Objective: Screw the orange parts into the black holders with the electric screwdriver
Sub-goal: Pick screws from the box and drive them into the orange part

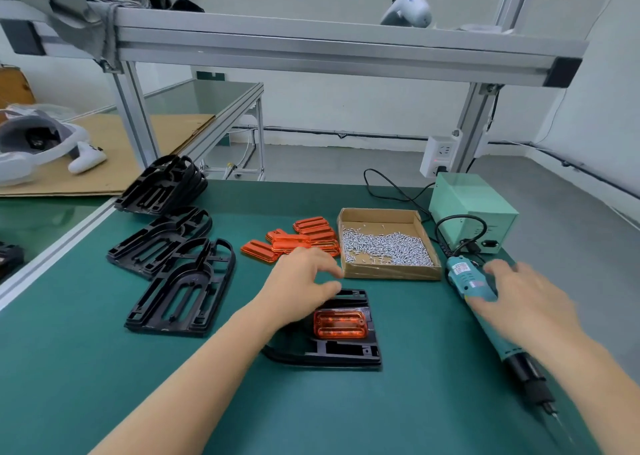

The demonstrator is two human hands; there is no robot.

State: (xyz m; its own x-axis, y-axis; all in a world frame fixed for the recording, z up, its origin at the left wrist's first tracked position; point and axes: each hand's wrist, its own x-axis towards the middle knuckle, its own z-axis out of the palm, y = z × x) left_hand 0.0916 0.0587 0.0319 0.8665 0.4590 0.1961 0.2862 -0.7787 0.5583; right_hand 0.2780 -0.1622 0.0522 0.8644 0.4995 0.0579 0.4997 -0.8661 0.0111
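So there's one black holder [332, 330] flat on the green mat [104, 385] right in front, with an orange part [340, 324] already sitting in its slot. Left hand [301, 281] is on the holder's top left corner, fingers loosely curled over the edge. Right hand [526, 298] lies across the teal electric screwdriver [498, 326], fingers spread; it's blurry, so can't tell if it's actually gripping. Spare orange parts [298, 239] are piled beside the cardboard tray of screws [386, 245], more holders [180, 281] stacked to the left
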